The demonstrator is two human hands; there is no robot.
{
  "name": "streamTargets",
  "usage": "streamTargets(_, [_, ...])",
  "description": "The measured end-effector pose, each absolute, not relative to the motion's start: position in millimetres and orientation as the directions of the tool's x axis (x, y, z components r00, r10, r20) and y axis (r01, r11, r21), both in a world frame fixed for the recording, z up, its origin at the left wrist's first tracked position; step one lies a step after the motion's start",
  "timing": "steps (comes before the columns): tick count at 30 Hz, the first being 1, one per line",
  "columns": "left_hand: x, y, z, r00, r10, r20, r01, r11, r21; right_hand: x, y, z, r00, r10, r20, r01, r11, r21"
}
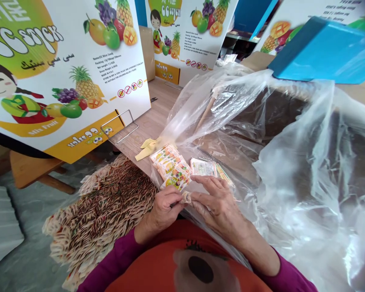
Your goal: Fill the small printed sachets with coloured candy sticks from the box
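Observation:
My left hand (166, 206) pinches the left end of a small candy packet (186, 197), close to my body at the table edge. The fingers of my right hand (220, 202) are closed at the packet's other end, the index finger stretched out above it. Most of this packet is hidden by my fingers. Just beyond my hands lies an overlapping stack of printed candy packets (169, 161) with fruit pictures. Nearer my right hand sits a second small stack of packets (203, 167), pale side up.
A large heap of folded packet strips (106, 215) hangs at the table's left. Behind it stand printed cartons (109, 89) and a wire handle (120, 127). Yellow cloth-like material (146, 149) lies by the stacks. Clear plastic sheeting (301, 178) drapes an open box at right, below a blue box (319, 52).

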State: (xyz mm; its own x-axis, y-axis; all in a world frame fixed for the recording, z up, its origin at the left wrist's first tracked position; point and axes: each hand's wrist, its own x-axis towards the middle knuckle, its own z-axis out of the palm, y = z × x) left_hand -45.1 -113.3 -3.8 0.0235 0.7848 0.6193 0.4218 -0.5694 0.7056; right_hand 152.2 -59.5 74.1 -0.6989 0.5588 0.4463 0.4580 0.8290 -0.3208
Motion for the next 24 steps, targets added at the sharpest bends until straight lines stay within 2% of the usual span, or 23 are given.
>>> streamTargets(4, [-44.6,-115.1,-3.9,0.066,0.805,0.589,0.425,-0.557,0.714,150.4,-56.1,68.7,-0.726,0.518,0.453,0.363,0.848,-0.387])
streamTargets(7, [-44.5,-115.4,-4.6,0.032,0.833,0.552,0.412,-0.514,0.752,150.7,-54.9,71.2,-0.671,0.538,0.510,0.295,0.825,-0.483])
streamTargets(10, [-47.9,-114.6,-4.6,0.007,0.847,0.531,0.430,-0.482,0.763,156.9,-51.2,78.8,-0.518,0.679,0.520,0.242,0.699,-0.672])
streamTargets(13, [-54.3,-111.5,-4.7,0.017,0.884,0.467,0.518,-0.408,0.752,170.6,-36.6,80.9,-0.286,0.864,0.414,0.196,0.475,-0.858])
streamTargets(15, [-58.7,-107.1,-5.8,0.049,0.910,0.411,0.639,-0.345,0.687,182.1,-20.7,74.6,-0.169,0.944,0.283,0.139,0.307,-0.942])
streamTargets(17, [-62.2,-100.7,-6.7,0.095,0.923,0.373,0.768,-0.306,0.563,192.9,-3.7,62.6,-0.114,0.982,0.154,0.112,0.166,-0.980])
streamTargets(19, [-64.0,-93.6,-5.3,0.131,0.928,0.348,0.865,-0.279,0.417,201.3,10.2,47.5,-0.092,0.993,0.075,0.156,0.089,-0.984])
streamTargets(22, [-61.4,-82.9,4.4,0.153,0.921,0.359,0.940,-0.248,0.235,209.2,22.8,27.5,-0.056,0.996,0.069,0.304,0.082,-0.949])
streamTargets(24, [-53.6,-73.7,14.4,0.177,0.895,0.410,0.946,-0.270,0.180,214.0,28.1,20.8,-0.029,0.992,0.123,0.398,0.124,-0.909])
